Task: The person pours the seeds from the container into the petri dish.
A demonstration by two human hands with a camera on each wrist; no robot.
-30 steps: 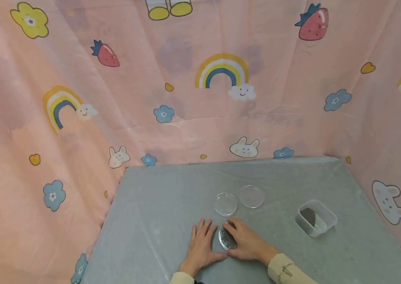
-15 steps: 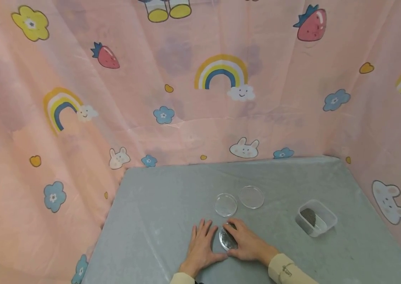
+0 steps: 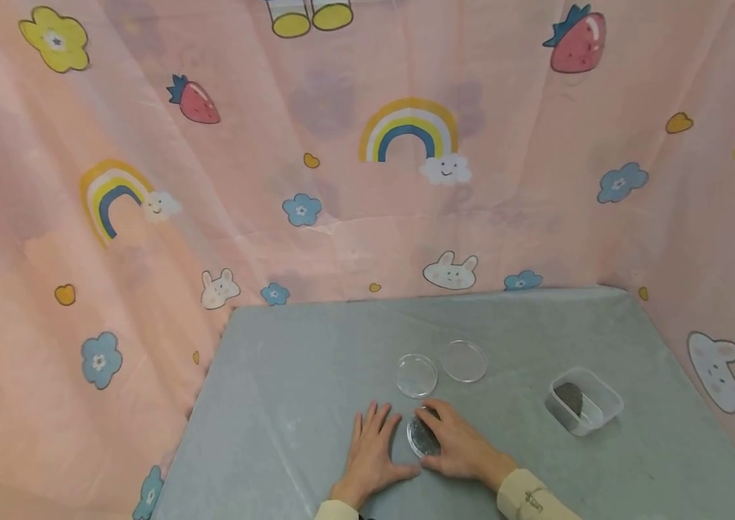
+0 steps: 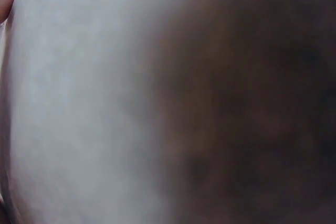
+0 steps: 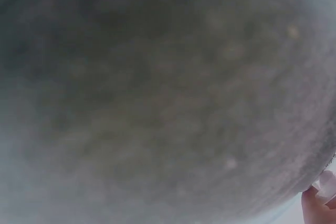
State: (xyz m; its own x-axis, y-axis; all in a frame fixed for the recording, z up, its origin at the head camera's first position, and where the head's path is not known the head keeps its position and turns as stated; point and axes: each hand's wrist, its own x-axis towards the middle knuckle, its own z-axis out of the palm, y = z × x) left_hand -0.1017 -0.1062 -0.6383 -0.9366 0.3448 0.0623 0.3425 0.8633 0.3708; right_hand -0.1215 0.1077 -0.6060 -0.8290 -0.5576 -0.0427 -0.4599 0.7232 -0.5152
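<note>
1. Right hand (image 3: 461,449) sat low centre of the head view, fingers curled over and clamped on the small round clear plastic dish with dark grainy contents (image 3: 422,438); the grip looked meant to steady the dish on the grey cloth-covered bench (image 3: 289,404).
2. Left hand (image 3: 370,456) lay flat on the bench just left of that dish, fingers straight and slightly apart, holding nothing; thumb reached toward the dish rim, touching or not, could not tell. Probably bracing.
3. Dish sat between the two hands, on the bench, near the bottom edge of the frame.
4. Two empty round clear shallow dishes above the hands: nearer one (image 3: 416,375) just above the held dish, second one (image 3: 464,361) up and to its right; close beside each other, contact unclear.
5. Clear rectangular plastic tub (image 3: 583,401) with a dark lump inside, right of centre, well apart from the hands.
6. Pink cartoon-print curtain (image 3: 341,180) with rainbows, strawberries and bunnies filled the upper frame behind the bench.
7. Both wrist views were blurred, pressed close to the cloth; only a fingertip showed at an edge of each.
</note>
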